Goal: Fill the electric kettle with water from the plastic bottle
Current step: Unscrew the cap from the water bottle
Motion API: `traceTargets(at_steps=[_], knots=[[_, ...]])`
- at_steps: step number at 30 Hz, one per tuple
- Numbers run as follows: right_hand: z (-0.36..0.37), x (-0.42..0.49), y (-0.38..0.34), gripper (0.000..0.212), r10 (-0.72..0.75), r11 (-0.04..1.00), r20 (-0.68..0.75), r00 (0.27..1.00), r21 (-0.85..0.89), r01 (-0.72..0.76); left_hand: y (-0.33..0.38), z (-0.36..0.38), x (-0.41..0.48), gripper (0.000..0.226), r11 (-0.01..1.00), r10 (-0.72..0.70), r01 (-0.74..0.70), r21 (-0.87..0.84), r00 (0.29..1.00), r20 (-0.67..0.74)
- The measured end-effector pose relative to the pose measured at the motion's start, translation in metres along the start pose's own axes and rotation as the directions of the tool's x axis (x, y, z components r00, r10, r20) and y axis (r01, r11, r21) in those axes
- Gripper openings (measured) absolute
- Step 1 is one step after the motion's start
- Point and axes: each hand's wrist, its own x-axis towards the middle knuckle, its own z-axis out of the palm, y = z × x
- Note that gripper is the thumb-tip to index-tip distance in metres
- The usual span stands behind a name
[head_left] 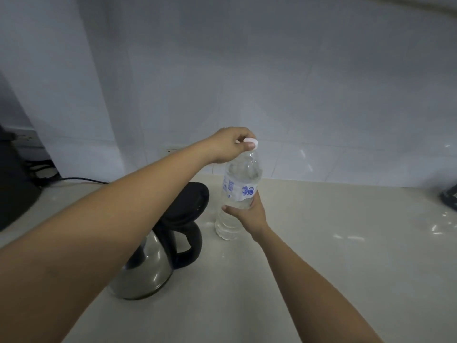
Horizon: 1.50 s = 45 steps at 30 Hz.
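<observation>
Nearest the lens run two bare forearms, reaching out over one pale, glossy stone countertop (pixel 321 243) that meets a white tiled wall (pixel 272 82). Next in size is one electric kettle of brushed steel with a black plastic handle and lid (pixel 158 256), standing on the counter under the left forearm; its lid looks raised, probably so water can go straight in. Just right of it stands one clear plastic bottle with a blue-printed label (pixel 238 189), upright and nearly full, its base seemingly on the counter. The right hand (pixel 249 216) wraps the bottle's middle below the label, fingers curled shut around it, likely to brace it against twisting. The left hand (pixel 230 144) comes down from above, fingertips pinched closed on one small white screw cap (pixel 251 142) at the neck, which suggests unscrewing. I cannot tell whether the cap is loosened yet
</observation>
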Motion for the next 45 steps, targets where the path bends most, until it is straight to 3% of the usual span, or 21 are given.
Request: traceTargets(at_steps=[4, 9, 11, 14, 16, 17, 21, 25, 29, 34, 36, 38, 42, 45], knots=[[0.001, -0.007, -0.003, 0.069, -0.031, 0.999, -0.044, 0.999, 0.006, 0.032, 0.001, 0.014, -0.005, 0.021, 1.0, -0.027, 0.028, 0.004, 0.972, -0.234], [0.004, -0.021, -0.008, 0.065, -0.072, 0.997, -0.082, 0.994, -0.006, 0.072, 0.006, 0.033, -0.016, 0.044, 0.999, -0.014, 0.036, 0.032, 0.858, -0.514], [0.002, -0.027, -0.009, 0.067, -0.071, 0.997, -0.099, 0.993, -0.003, 0.071, 0.011, 0.033, -0.02, 0.046, 0.998, -0.032, 0.049, 0.026, 0.886, -0.463], [-0.005, -0.03, -0.008, 0.063, -0.062, 0.998, -0.092, 0.994, 0.0, 0.062, 0.019, 0.022, -0.026, 0.059, 0.992, -0.09, 0.077, -0.1, 0.988, -0.128], [-0.011, -0.032, -0.007, 0.061, -0.057, 0.998, -0.083, 0.995, -0.005, 0.057, 0.023, 0.017, -0.03, 0.049, 0.983, -0.072, 0.076, -0.166, 0.997, 0.029], [-0.014, -0.034, -0.005, 0.061, -0.057, 0.998, -0.079, 0.995, -0.014, 0.057, 0.023, 0.017, -0.03, 0.041, 0.986, -0.055, 0.06, -0.155, 0.998, 0.036], [-0.025, -0.039, -0.003, 0.065, -0.06, 0.998, -0.07, 0.996, -0.039, 0.057, 0.029, 0.032, -0.026, 0.023, 0.999, 0.002, 0.004, 0.04, 0.988, -0.152], [-0.03, -0.046, 0.0, 0.065, -0.055, 0.998, -0.105, 0.993, -0.031, 0.052, 0.038, 0.062, -0.02, 0.037, 0.958, 0.085, 0.031, 0.284, 0.919, -0.386], [-0.034, -0.048, 0.003, 0.067, -0.063, 0.997, -0.114, 0.991, -0.04, 0.059, 0.054, 0.066, -0.016, 0.038, 0.975, 0.038, 0.088, 0.202, 0.836, -0.547], [-0.045, -0.048, 0.009, 0.067, -0.07, 0.996, -0.082, 0.994, -0.053, 0.066, 0.026, 0.088, -0.039, 0.03, 0.985, -0.147, 0.032, -0.167, 0.65, -0.745], [-0.053, -0.048, 0.012, 0.068, -0.075, 0.996, -0.061, 0.995, -0.059, 0.071, -0.012, 0.113, -0.055, 0.029, 0.953, -0.293, 0.139, -0.269, 0.648, -0.703], [-0.062, -0.047, 0.015, 0.069, -0.085, 0.994, -0.032, 0.996, -0.068, 0.083, -0.054, 0.137, -0.07, 0.033, 0.887, -0.461, 0.333, -0.318, 0.655, -0.599], [-0.074, -0.045, 0.017, 0.071, -0.065, 0.993, 0.056, 0.996, -0.09, 0.07, -0.119, 0.187, -0.1, 0.035, 0.817, -0.565, 0.572, -0.077, 0.765, -0.311], [-0.075, -0.045, 0.019, 0.075, -0.046, 0.996, 0.093, 0.995, -0.073, 0.053, -0.143, 0.204, -0.114, 0.033, 0.806, -0.54, 0.583, 0.102, 0.796, -0.274]])
